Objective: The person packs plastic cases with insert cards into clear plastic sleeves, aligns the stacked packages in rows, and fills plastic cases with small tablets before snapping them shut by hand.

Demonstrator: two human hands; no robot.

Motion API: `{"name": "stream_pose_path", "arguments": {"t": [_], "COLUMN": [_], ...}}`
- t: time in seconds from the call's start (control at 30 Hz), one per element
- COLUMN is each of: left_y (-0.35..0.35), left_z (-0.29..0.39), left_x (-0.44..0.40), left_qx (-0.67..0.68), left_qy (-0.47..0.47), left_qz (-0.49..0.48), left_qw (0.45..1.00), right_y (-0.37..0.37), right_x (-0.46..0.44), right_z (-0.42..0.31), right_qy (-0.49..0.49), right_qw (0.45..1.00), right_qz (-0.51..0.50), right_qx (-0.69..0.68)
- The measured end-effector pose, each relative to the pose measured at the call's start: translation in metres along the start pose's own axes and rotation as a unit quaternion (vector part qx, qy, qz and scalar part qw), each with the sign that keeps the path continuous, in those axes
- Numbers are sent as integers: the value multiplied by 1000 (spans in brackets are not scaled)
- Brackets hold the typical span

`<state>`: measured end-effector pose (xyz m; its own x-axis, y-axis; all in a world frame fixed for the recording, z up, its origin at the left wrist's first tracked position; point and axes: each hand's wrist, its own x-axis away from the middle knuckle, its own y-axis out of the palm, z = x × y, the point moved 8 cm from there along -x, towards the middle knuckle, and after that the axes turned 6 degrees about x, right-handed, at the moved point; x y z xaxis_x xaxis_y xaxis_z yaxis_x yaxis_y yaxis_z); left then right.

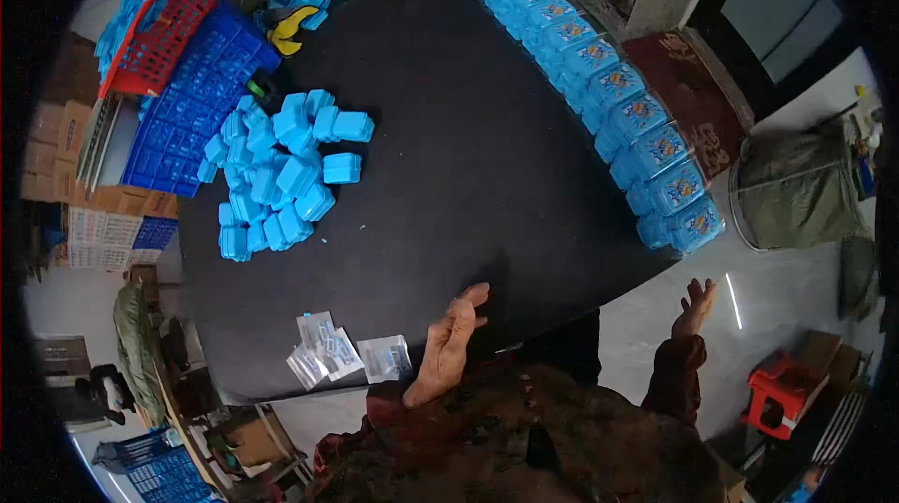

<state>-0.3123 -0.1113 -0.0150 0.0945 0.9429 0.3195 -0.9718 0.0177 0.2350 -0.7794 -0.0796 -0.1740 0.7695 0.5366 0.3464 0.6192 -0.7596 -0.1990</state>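
Note:
My left hand [449, 342] is raised over the near edge of the black table [468, 175], fingers stretched out and nothing visible in them. Beside it lie several small clear packets [328, 348] with blue and white contents. My right hand [694, 309] hangs past the table's right edge above the floor, fingers apart and holding nothing. A heap of small light-blue plastic boxes [281, 170] sits on the left part of the table. Along the far right edge runs a long row of clear blue packages [641, 114] with printed labels.
At the far left, a red basket [178, 25] of blue pieces rests on a blue crate [187, 110]. A yellow-and-black object [290, 30] lies near more blue pieces. On the floor at right are a red stool [773, 400] and a green sack [796, 189].

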Motion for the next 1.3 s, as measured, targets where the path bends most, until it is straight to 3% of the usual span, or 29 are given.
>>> {"name": "stream_pose_path", "arguments": {"t": [0.1, 0.3, 0.37, 0.5, 0.57, 0.7, 0.87, 1.0, 1.07, 1.13, 1.2, 1.3], "left_y": [8, 20, 27, 61, 76, 106, 120, 116, 129, 135, 139, 143], "left_z": [11, 27, 33, 43, 35, 49, 83, 78, 80, 74, 72, 69], "left_x": [-16, -80, -106, -156, -183, -215, -239, -245, -253, -256, -255, -257], "left_qx": [-41, 46, 110, 91, 168, 156, 98, 138, 143, 154, 179, 168], "left_qy": [-27, 36, 44, 27, -11, -9, 60, 13, 47, 44, 46, 54], "left_qz": [10, 85, 146, 174, 170, 189, 187, 202, 112, 104, 89, 103], "left_qw": [999, 995, 982, 980, 971, 970, 976, 969, 982, 982, 979, 979], "right_y": [-21, -52, -39, 6, 38, 106, 192, 248, 273, 287, 296, 296], "right_x": [10, 3, 2, -14, -30, -57, -26, 1, 17, 30, 50, 50], "right_z": [-2, -63, -113, -180, -196, -208, -231, -230, -222, -218, -218, -217], "right_qy": [36, -19, -154, -186, -222, -211, -217, -200, -129, -132, -200, -188], "right_qw": [998, 993, 985, 980, 971, 953, 879, 847, 830, 815, 767, 770], "right_qz": [47, 118, 67, 14, -87, -215, -415, -483, -540, -563, -610, -610], "right_qx": [-5, -4, 48, 68, 32, -18, -86, -97, -63, -44, 16, 23]}}
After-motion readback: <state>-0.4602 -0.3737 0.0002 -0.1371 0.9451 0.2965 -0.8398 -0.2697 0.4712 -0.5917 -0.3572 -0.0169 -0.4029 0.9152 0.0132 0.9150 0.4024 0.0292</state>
